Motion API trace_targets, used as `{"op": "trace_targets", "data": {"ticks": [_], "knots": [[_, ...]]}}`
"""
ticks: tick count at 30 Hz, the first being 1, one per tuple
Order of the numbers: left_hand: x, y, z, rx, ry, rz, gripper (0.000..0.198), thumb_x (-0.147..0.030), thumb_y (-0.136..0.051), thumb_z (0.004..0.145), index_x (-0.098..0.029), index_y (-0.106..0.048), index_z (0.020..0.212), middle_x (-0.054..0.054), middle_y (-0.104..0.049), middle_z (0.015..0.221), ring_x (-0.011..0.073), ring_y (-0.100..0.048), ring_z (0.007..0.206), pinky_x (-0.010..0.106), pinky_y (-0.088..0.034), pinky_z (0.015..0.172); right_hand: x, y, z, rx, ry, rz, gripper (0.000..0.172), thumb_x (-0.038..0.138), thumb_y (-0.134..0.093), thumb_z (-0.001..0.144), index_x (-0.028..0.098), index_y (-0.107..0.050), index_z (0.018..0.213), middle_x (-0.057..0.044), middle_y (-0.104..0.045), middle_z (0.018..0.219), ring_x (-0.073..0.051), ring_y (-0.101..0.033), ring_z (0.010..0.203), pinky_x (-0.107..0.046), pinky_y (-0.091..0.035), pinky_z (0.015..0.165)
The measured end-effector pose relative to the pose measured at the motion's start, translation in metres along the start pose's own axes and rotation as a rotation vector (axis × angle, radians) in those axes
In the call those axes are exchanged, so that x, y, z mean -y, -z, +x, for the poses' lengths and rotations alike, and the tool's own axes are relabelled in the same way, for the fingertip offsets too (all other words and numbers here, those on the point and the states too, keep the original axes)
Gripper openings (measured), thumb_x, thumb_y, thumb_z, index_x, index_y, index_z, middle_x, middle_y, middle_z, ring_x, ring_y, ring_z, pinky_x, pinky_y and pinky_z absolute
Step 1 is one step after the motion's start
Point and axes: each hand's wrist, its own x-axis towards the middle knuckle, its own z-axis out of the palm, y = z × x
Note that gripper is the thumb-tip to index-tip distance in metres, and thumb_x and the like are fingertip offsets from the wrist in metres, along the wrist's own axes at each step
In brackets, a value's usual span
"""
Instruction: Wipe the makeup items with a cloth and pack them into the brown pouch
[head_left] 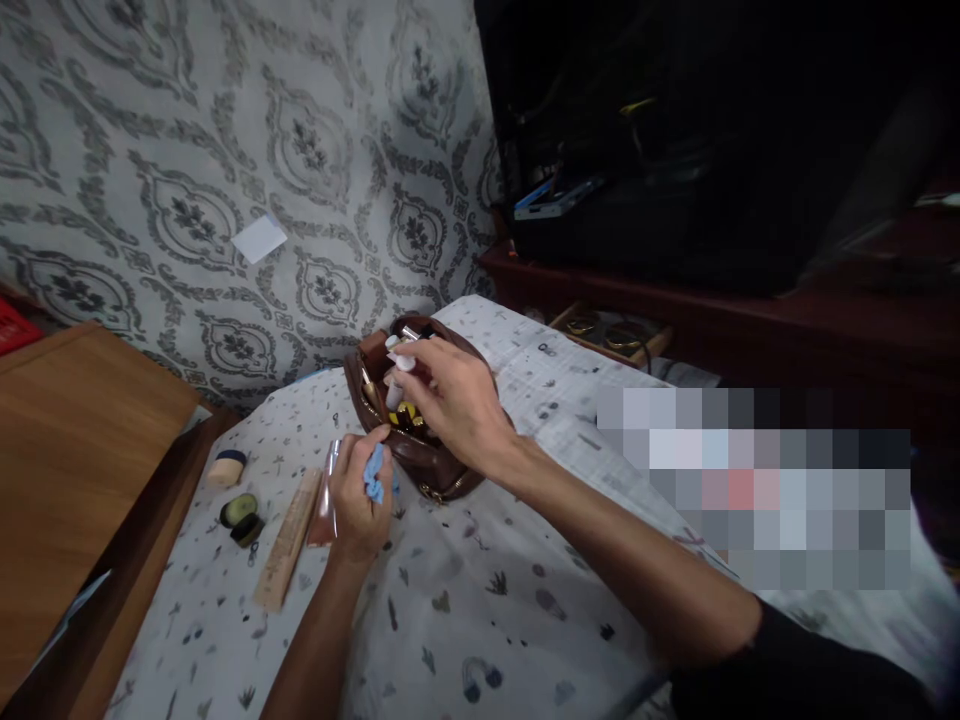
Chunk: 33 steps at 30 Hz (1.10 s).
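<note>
A brown zip bag (442,487) lies unzipped on a white printed cloth, with small cosmetics inside, including something yellow (405,411). Reaching over its opening, my right hand (461,400) is closed on a small bottle with a white cap (403,360); the fingers partly cover it. My left hand (358,505) is closed around a crumpled blue cloth (374,474) near the bag's front left edge. Just behind that hand a shiny pinkish pouch (322,510) shows in part; whether the hand touches it I cannot tell.
Left of my hand lie a long beige pack (288,545), a beige jar with a dark lid (226,468) and a green-and-black container (241,515). A wooden cabinet (90,430) borders the left side. To the right stand a large black screen (697,150) and an open drawer (637,348).
</note>
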Motion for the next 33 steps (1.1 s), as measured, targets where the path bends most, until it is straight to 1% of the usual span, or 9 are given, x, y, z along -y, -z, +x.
{"op": "trace_targets", "data": {"ticks": [3, 6, 11, 14, 17, 22, 26, 29, 33], "knots": [[0.000, 0.000, 0.000, -0.008, -0.004, 0.003, 0.023, -0.025, -0.050, 0.101, -0.019, -0.065, 0.117, 0.004, -0.063, 0.090, 0.0169, -0.063, 0.082, 0.028, -0.049, 0.074, 0.001, -0.007, 0.019, 0.109, -0.056, -0.087, 0.024, 0.020, -0.058, 0.096, 0.019, -0.069, 0.117, -0.007, -0.073, 0.111, -0.021, -0.068, 0.099, -0.030, -0.048, 0.086], [0.000, 0.000, 0.000, -0.003, -0.005, 0.010, 0.023, -0.025, -0.050, 0.101, -0.019, -0.065, 0.116, 0.004, -0.062, 0.088, 0.0168, -0.062, 0.081, 0.028, -0.048, 0.073, 0.002, -0.015, 0.032, 0.191, -0.071, -0.091, 0.025, 0.021, -0.056, 0.097, 0.022, -0.068, 0.118, -0.006, -0.074, 0.113, -0.021, -0.068, 0.104, -0.028, -0.046, 0.086], [-0.001, 0.000, 0.001, -0.004, 0.002, 0.023, 0.023, -0.026, -0.050, 0.101, -0.019, -0.066, 0.115, 0.004, -0.062, 0.088, 0.0175, -0.062, 0.081, 0.029, -0.048, 0.075, 0.003, -0.027, 0.043, 0.301, -0.127, -0.132, 0.029, 0.022, -0.058, 0.095, 0.022, -0.063, 0.124, -0.005, -0.075, 0.109, -0.021, -0.068, 0.100, -0.027, -0.044, 0.078], [-0.002, 0.000, 0.002, -0.001, -0.012, 0.025, 0.022, -0.025, -0.050, 0.101, -0.019, -0.066, 0.115, 0.004, -0.063, 0.088, 0.0172, -0.063, 0.082, 0.029, -0.049, 0.075, 0.001, -0.034, 0.048, 0.373, -0.134, -0.195, 0.027, 0.020, -0.060, 0.092, 0.021, -0.063, 0.119, -0.005, -0.074, 0.103, -0.021, -0.067, 0.095, -0.027, -0.041, 0.071], [-0.002, 0.000, 0.002, 0.005, -0.009, 0.031, 0.021, -0.025, -0.050, 0.101, -0.019, -0.065, 0.115, 0.004, -0.063, 0.088, 0.0168, -0.063, 0.081, 0.028, -0.049, 0.075, -0.001, -0.038, 0.049, 0.461, -0.080, -0.228, 0.022, 0.017, -0.061, 0.090, 0.021, -0.067, 0.110, -0.003, -0.075, 0.101, -0.020, -0.067, 0.095, -0.026, -0.039, 0.069], [-0.001, -0.001, 0.000, 0.020, 0.004, 0.023, 0.023, -0.025, -0.049, 0.102, -0.018, -0.064, 0.117, 0.005, -0.064, 0.091, 0.0179, -0.064, 0.086, 0.030, -0.049, 0.078, -0.002, -0.037, 0.048, 0.535, -0.052, -0.245, 0.023, 0.015, -0.055, 0.092, 0.021, -0.073, 0.105, -0.008, -0.076, 0.108, -0.022, -0.068, 0.102, -0.027, -0.043, 0.075], [-0.002, 0.000, 0.001, 0.017, 0.007, 0.031, 0.023, -0.027, -0.049, 0.102, -0.018, -0.065, 0.117, 0.005, -0.064, 0.091, 0.0181, -0.063, 0.085, 0.030, -0.049, 0.077, -0.001, -0.033, 0.047, 0.629, -0.034, -0.292, 0.032, 0.010, -0.048, 0.092, 0.019, -0.073, 0.109, -0.014, -0.075, 0.114, -0.026, -0.070, 0.104, -0.030, -0.045, 0.076], [-0.004, 0.001, 0.002, 0.018, 0.009, 0.042, 0.024, -0.027, -0.049, 0.102, -0.019, -0.065, 0.117, 0.005, -0.064, 0.090, 0.0179, -0.063, 0.083, 0.030, -0.049, 0.076, 0.000, -0.030, 0.047, 0.672, -0.043, -0.315, 0.032, 0.009, -0.049, 0.091, 0.017, -0.072, 0.110, -0.016, -0.074, 0.116, -0.027, -0.070, 0.106, -0.030, -0.046, 0.078], [-0.006, 0.001, 0.003, 0.032, 0.001, 0.028, 0.026, -0.025, -0.048, 0.102, -0.019, -0.064, 0.122, 0.006, -0.064, 0.094, 0.0176, -0.063, 0.086, 0.029, -0.050, 0.077, -0.001, -0.027, 0.048, 0.649, -0.081, -0.272, 0.026, 0.012, -0.053, 0.090, 0.016, -0.073, 0.107, -0.016, -0.075, 0.114, -0.025, -0.071, 0.102, -0.028, -0.048, 0.076]]}}
